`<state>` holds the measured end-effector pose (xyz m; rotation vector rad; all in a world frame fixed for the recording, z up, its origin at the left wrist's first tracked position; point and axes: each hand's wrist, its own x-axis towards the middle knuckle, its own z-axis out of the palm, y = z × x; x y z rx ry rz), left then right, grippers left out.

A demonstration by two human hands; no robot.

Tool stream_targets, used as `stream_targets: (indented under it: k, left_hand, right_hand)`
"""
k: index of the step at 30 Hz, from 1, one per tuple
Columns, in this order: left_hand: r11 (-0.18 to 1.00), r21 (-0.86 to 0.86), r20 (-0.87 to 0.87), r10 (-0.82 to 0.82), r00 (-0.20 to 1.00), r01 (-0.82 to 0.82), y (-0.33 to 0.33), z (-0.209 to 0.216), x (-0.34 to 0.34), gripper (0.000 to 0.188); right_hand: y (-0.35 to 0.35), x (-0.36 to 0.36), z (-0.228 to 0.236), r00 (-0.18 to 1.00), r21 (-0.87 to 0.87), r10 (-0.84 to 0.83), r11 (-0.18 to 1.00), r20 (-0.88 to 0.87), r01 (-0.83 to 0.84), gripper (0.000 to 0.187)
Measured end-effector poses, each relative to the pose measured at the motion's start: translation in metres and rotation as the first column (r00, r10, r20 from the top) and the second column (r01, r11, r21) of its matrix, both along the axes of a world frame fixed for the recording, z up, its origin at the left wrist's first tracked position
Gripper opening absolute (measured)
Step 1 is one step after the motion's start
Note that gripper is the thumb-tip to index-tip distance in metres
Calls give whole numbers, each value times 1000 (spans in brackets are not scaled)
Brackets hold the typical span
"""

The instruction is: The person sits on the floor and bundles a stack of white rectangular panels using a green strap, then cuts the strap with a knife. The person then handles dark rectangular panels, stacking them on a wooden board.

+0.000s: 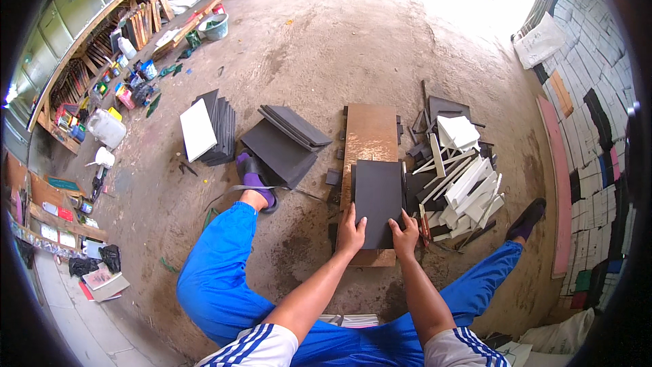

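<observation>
At the middle of the brown board, a black sheet lies flat between both hands, its long axis running from 6 to 12 o'clock, in line with the board. The left hand grips its edge at 7 o'clock and the right hand at 5, each thumb on top; fingers beneath are hidden. Neither hand is clearly nearer, and most of the sheet reaches away from the grip toward 12. Dark edges along its sides suggest another layer below. The widest room for moving seems to be toward 12, over the scuffed wood. White strips crowd 3 o'clock, nearer the right hand; dark panels lean at 10, and the left foot rests at 9.
</observation>
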<state>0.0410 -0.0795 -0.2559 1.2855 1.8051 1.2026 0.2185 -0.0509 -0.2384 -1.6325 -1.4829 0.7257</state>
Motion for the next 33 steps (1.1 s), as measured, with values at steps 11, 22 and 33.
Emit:
stream_targets:
  k: [11,22,33]
  left_hand:
    - [998,-40,52,44,998,-42,-4,-16,1,64]
    - [995,-95,79,45,996,-38,-1,-14,-6,66]
    - [906,-52,250,418,873,-420,49,-23,-103,36]
  right_hand:
    - [-1,-5,-5,999,-73,3,997,46,1,59]
    - [4,-13,6,915,-30,5,1000,403,8,57]
    - [144,-206,13,716,170,396,798,575,-578,54]
